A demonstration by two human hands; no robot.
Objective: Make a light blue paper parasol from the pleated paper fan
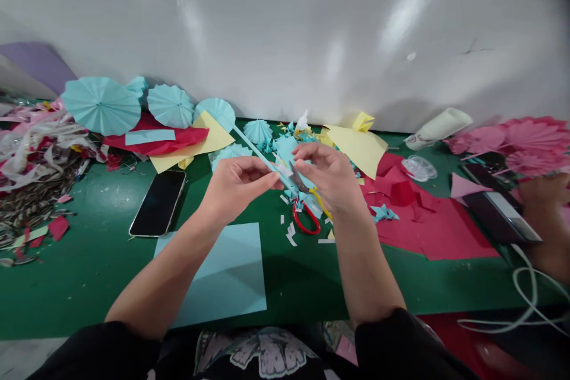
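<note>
Near the middle, my left hand (240, 186) is closed, thumb and fingertips pinching the lower end of a thin light-blue paper stick (253, 147). The stick slants up to the left, to a round light-blue paper piece (215, 111). To its right, my right hand (327, 175) has bent fingers around a small whitish strip; whether it grips the strip is unclear. Scissors (306, 219) with red and yellow handles lie below and between my hands, partly hidden by the right one. Blue paper scraps (289, 145) are heaped behind them.
A phone (158, 203) and a light-blue sheet (222, 273) lie front left. Pleated blue rosettes (102, 105) stand back left. Red paper (449, 228), a white cup (440, 127) and pink rosettes (534, 142) are right. Another person's hand (543, 196) is at the right edge.
</note>
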